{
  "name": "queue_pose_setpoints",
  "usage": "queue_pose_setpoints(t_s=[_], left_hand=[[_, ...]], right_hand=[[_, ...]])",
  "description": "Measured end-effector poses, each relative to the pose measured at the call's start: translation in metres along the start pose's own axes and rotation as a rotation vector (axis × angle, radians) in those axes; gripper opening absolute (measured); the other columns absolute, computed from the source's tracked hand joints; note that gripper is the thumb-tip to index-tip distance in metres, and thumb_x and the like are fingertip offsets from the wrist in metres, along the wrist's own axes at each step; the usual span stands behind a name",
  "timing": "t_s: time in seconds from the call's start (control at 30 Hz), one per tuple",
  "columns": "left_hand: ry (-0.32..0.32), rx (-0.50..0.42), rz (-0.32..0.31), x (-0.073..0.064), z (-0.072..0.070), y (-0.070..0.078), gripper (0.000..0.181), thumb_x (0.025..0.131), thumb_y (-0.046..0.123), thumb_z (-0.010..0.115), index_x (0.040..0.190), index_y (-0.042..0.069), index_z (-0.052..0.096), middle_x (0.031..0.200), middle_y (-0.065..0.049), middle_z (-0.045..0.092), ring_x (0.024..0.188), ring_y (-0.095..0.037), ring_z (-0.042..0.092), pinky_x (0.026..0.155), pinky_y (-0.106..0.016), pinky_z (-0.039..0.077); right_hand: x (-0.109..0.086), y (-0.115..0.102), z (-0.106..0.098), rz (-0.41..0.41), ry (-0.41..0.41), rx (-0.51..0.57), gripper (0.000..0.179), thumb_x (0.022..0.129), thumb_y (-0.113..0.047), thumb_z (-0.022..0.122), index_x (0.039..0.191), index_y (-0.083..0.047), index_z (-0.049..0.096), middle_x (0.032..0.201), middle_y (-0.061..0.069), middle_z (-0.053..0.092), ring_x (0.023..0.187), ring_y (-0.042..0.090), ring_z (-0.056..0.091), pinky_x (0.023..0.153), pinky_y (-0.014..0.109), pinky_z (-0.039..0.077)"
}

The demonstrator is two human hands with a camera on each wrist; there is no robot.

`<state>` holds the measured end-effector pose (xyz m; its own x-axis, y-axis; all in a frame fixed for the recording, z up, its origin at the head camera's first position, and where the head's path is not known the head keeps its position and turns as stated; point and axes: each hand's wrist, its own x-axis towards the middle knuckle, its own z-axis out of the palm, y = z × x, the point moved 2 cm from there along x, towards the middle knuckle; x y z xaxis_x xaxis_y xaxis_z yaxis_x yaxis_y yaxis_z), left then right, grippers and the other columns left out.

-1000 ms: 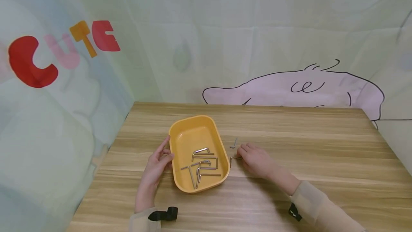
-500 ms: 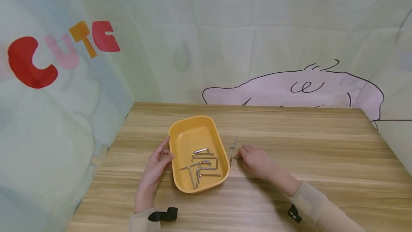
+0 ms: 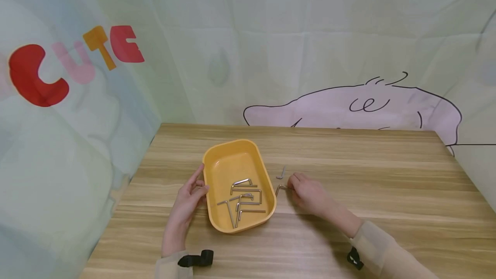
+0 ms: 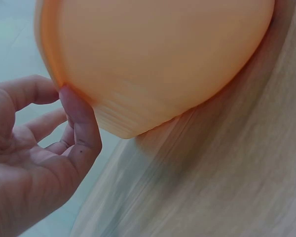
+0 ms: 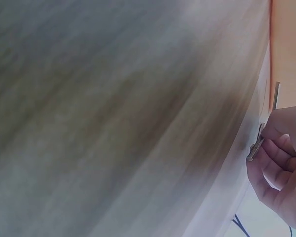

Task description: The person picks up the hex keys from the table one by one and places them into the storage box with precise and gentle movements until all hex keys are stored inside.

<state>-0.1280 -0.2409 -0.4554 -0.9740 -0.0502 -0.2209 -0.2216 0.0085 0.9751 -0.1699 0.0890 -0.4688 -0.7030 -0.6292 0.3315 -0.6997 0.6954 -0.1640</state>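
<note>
In the head view a yellow plastic tray (image 3: 228, 154) lies on the table, tilted slightly to the left. Several silver L-shaped hex keys (image 3: 252, 211) overlap in its near half. My left hand (image 3: 186, 199) holds the tray's left side, thumb and index finger at the rim; the left wrist view shows the thumb (image 4: 81, 111) against the tray wall. Just right of the tray, my right hand (image 3: 310, 193) pinches a hex key (image 3: 278, 189) whose bent end points toward me. Metal shows between its fingers in the right wrist view, partly hidden. Another small hex key (image 3: 282, 173) lies beyond that hand.
The wood-grain table (image 3: 368, 158) extends to the right and in front of the tray. A printed cloth (image 3: 271, 55) hangs behind and along the left side. Black straps with small mounts (image 3: 196, 258) sit on both wrists.
My right hand has shifted very slightly right, and the pinched hex key has tilted and drawn a little with it. The left hand and tray hold still.
</note>
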Motion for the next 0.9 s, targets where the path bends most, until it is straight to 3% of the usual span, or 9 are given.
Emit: queue_pose_setpoints(t_s=[0.53, 0.9], left_hand=[[0.004, -0.018, 0.003, 0.001, -0.001, -0.002, 0.066, 0.094, 0.002, 0.054, 0.151, 0.024, 0.031, 0.097, 0.001, 0.047, 0.076, -0.005, 0.052, 0.069, -0.019, 0.049], [0.018, -0.01, 0.001, 0.002, 0.0, -0.003, 0.066, 0.093, 0.001, 0.054, 0.151, 0.024, 0.032, 0.095, 0.004, 0.046, 0.074, -0.004, 0.052, 0.069, -0.018, 0.049]], right_hand=[[0.004, 0.0, -0.005, 0.062, 0.106, 0.044, 0.025, 0.069, 0.002, 0.071, 0.089, -0.006, 0.06, 0.082, 0.001, 0.057, 0.072, 0.011, 0.055, 0.059, 0.021, 0.051], [0.018, -0.006, -0.014, 0.109, 0.122, 0.074, 0.027, 0.071, 0.001, 0.072, 0.093, -0.008, 0.06, 0.084, 0.0, 0.058, 0.074, 0.009, 0.053, 0.059, 0.02, 0.049]])
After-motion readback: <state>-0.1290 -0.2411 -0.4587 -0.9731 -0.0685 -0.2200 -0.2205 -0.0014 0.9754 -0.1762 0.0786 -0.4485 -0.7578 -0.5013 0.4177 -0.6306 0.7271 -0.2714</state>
